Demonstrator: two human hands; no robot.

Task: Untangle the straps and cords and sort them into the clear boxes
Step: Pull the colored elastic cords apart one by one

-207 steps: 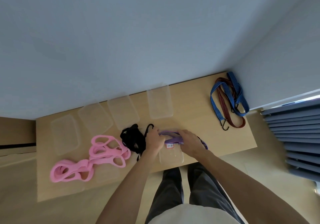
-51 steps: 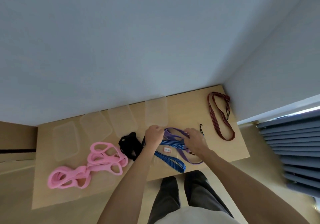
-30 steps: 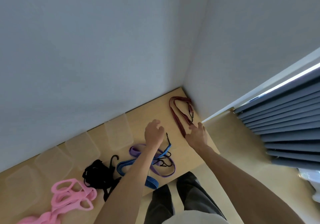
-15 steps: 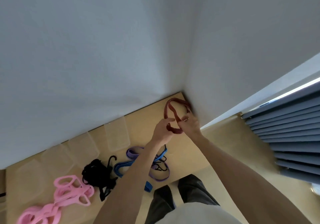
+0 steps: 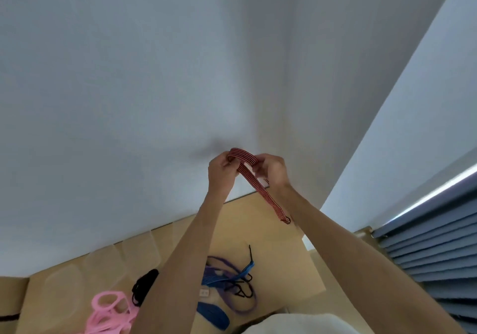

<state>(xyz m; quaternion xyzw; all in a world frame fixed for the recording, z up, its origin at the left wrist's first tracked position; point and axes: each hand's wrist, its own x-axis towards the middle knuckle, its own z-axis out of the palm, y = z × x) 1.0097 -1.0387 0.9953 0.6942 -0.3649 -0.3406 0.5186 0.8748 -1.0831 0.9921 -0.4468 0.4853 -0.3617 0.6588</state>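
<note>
- Head view shows the red cord (image 5: 254, 181) lifted well above the tabletop (image 5: 284, 251), in front of the wall corner; its folded top runs between our two hands and the doubled length hangs down past the right forearm to a hook end.
- Our left hand (image 5: 220, 171) is closed in a pinch on one side of the fold; our right hand (image 5: 271, 169) is closed on the other side, fingers curled over the band.
- We judge the step to be folding this cord into a compact bundle. To do it well, we should keep the two runs flat against each other, not twisted, and gather the hanging part in even folds.
- We should mind the hook end: left swinging, it could catch our arm or the straps below.
- Below lie the blue cord (image 5: 214, 315) and the purple strap (image 5: 247, 308), overlapping, with black hooks among them; we judge these still need parting.
- Left of them sit the black cord (image 5: 144, 283) and the pink bands (image 5: 111, 310).
- Clear boxes (image 5: 136, 251) stand in a row along the wall. The ones we can see look empty, so we should lower the bundle into one and release only once the hook is inside.
</note>
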